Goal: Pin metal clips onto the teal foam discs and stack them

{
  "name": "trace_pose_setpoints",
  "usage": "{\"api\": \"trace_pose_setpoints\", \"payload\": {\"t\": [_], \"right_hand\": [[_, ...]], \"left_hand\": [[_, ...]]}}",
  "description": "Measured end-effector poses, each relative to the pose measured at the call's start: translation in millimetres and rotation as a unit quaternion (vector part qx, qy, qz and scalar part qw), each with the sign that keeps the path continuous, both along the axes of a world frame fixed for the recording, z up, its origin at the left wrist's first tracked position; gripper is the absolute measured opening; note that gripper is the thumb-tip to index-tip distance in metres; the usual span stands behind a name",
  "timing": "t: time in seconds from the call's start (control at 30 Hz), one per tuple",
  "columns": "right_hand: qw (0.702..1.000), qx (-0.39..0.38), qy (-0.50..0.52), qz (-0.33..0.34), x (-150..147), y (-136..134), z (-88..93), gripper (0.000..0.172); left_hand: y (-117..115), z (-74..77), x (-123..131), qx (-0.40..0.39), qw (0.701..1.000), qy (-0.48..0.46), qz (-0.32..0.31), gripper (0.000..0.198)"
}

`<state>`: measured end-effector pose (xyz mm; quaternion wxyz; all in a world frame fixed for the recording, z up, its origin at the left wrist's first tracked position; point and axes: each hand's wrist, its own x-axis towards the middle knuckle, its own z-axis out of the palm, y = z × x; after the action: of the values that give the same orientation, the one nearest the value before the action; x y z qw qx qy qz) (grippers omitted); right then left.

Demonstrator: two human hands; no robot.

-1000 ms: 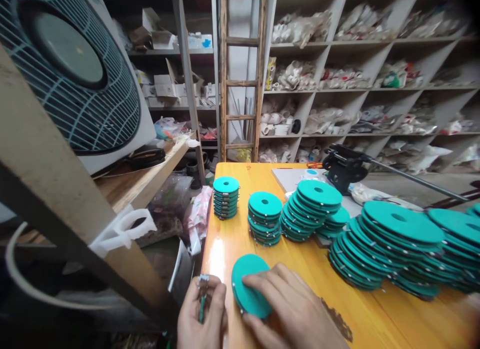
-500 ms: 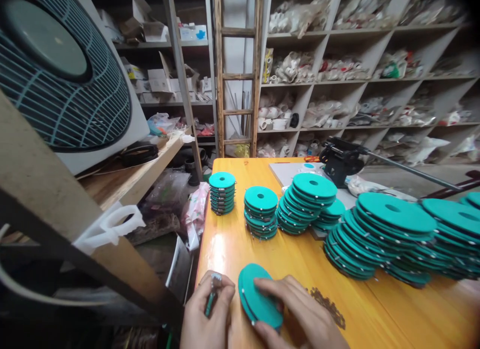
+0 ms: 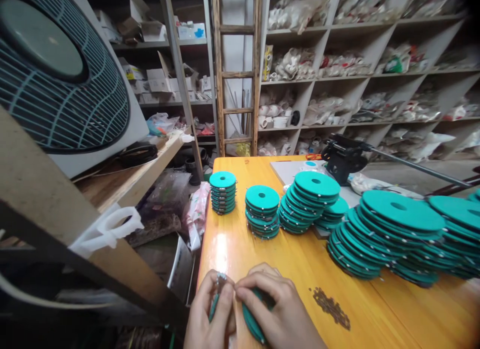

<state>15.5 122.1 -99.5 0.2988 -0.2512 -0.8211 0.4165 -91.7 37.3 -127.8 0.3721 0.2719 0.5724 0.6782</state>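
Note:
My left hand (image 3: 210, 304) pinches a thin green strip with a small metal tip (image 3: 219, 284) at the near edge of the yellow wooden table (image 3: 232, 239). My right hand (image 3: 272, 306) grips a teal disc (image 3: 252, 321) tilted on edge, its face mostly hidden by my fingers. The metal tip sits right at the disc's rim, between my hands. Beyond them stand several stacks of teal discs with centre holes, the nearest a short stack (image 3: 262, 198). Larger leaning stacks (image 3: 399, 211) fill the right. A scatter of small metal pieces (image 3: 330, 306) lies right of my right hand.
A black clamp stand with a metal rod (image 3: 343, 161) and a white board (image 3: 288, 171) sit at the table's far end. Left of the table edge are plastic bags (image 3: 197, 214), a box fan (image 3: 56, 74) and a wooden shelf. Stocked shelves (image 3: 356, 74) and a ladder (image 3: 236, 74) stand behind.
My hands have come together. The teal disc has turned more on edge under my right hand, and the metal tip now meets its rim. The view has shifted slightly.

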Motion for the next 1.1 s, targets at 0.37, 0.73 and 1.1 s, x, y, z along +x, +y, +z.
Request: {"api": "trace_pose_setpoints", "payload": {"t": [0.37, 0.73, 1.1], "right_hand": [[0.995, -0.038, 0.080, -0.039, 0, 2, 3.8, 0.013], [0.988, 0.149, 0.035, -0.028, 6, 1, -6.8, 0.016], [0.981, 0.190, 0.036, -0.029, 6, 1, -7.4, 0.015]], "left_hand": [[4, -4.3, 13, 0.047, 0.998, -0.029, -0.029, 0.033], [0, -6.9, 8, 0.047, 0.998, 0.039, 0.034, 0.030], [0, -5.2, 10, 0.021, 0.987, 0.156, 0.029, 0.028]]}}
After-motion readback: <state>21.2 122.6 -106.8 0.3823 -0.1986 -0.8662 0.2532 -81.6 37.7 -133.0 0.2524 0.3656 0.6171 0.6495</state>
